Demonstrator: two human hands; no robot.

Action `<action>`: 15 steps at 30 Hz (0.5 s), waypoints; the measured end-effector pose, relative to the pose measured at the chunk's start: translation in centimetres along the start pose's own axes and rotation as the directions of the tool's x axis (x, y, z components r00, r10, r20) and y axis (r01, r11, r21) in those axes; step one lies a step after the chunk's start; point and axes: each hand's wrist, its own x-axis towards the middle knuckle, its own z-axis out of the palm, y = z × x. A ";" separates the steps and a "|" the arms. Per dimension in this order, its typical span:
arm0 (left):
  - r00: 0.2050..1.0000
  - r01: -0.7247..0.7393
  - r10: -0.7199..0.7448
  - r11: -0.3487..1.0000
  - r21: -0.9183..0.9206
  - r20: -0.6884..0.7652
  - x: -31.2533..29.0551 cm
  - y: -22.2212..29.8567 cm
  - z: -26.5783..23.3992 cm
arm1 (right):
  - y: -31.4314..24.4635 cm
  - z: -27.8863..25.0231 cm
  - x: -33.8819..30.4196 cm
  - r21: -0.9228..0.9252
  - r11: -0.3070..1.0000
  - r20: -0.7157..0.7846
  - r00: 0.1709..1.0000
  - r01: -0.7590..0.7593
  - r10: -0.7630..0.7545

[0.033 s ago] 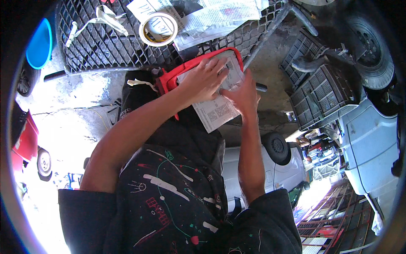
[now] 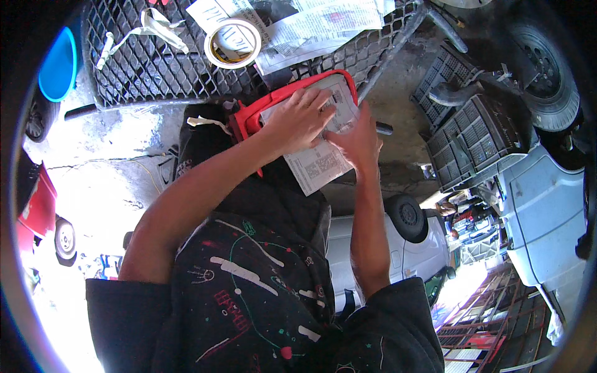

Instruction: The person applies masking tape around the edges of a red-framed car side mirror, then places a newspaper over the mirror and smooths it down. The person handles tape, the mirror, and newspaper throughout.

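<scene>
A red-rimmed, curved part (image 2: 283,92) rests over my lap, its inner face covered by a sheet of newspaper (image 2: 320,166). My left hand (image 2: 301,121) lies on the paper with fingers stretched and slightly bent, pressing near the upper rim. At the right edge, my right hand (image 2: 357,142) grips the part, thumb over the paper towards the left hand and fingers along the outer side. A lower corner of the sheet hangs past the part towards me. What lies under the paper is hidden.
Ahead is a black metal mesh table (image 2: 143,81) with a roll of masking tape (image 2: 256,46), newspaper sheets (image 2: 323,31) and crumpled tape strips (image 2: 158,28). A blue basin (image 2: 59,65) is far left. Black plastic crates (image 2: 476,133) and a wheel (image 2: 538,68) stand right.
</scene>
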 end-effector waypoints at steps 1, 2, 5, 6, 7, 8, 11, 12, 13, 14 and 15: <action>0.999 0.001 -0.003 0.999 -0.053 -0.033 -0.5 0.1 0.4 | -0.1 0.0 0.2 -0.019 1.000 -0.008 1.000 0.010 -0.010; 0.998 0.001 -0.008 0.994 -0.107 -0.064 -1.2 0.4 0.7 | -0.2 0.0 0.1 -0.042 0.999 0.005 1.000 -0.006 0.006; 0.993 -0.021 0.013 0.998 -0.066 -0.119 -2.4 1.0 1.6 | -0.8 -0.3 0.6 -0.052 0.999 0.005 1.000 0.010 -0.010; 0.985 0.037 -0.053 0.994 -0.100 -0.164 -2.8 1.4 1.5 | -0.9 -0.4 0.7 -0.075 0.997 0.014 1.000 0.005 -0.004; 0.977 0.089 -0.114 0.987 -0.137 -0.182 -3.2 1.8 1.2 | -1.0 -0.5 0.7 -0.097 0.995 0.020 1.000 0.001 0.001; 0.969 0.149 -0.180 0.973 -0.177 -0.172 -3.6 2.3 0.8 | -1.1 -0.6 0.8 -0.113 0.993 0.010 1.000 0.013 -0.012; 0.834 0.496 -0.546 0.805 -0.325 -0.080 -6.2 4.3 -1.6 | -1.1 -0.6 0.9 -0.161 0.987 0.014 1.000 -0.017 0.019; 0.764 0.611 -0.636 0.661 -0.435 0.106 -6.9 4.8 -2.3 | -1.0 -0.5 0.9 -0.136 0.991 -0.003 1.000 0.009 -0.010; 0.681 0.699 -0.683 0.497 -0.514 0.266 -7.5 5.1 -2.9 | -0.9 -0.4 1.0 -0.109 0.993 -0.020 0.999 0.037 -0.039; 0.562 0.795 -0.686 0.293 -0.532 0.462 -7.9 5.3 -3.3 | -0.8 -0.3 1.0 -0.081 0.996 -0.025 0.999 0.046 -0.048; 0.531 0.790 -0.689 0.192 -0.582 0.494 -8.0 5.4 -3.5 | -0.8 -0.2 1.1 -0.057 0.996 -0.020 0.998 0.066 -0.067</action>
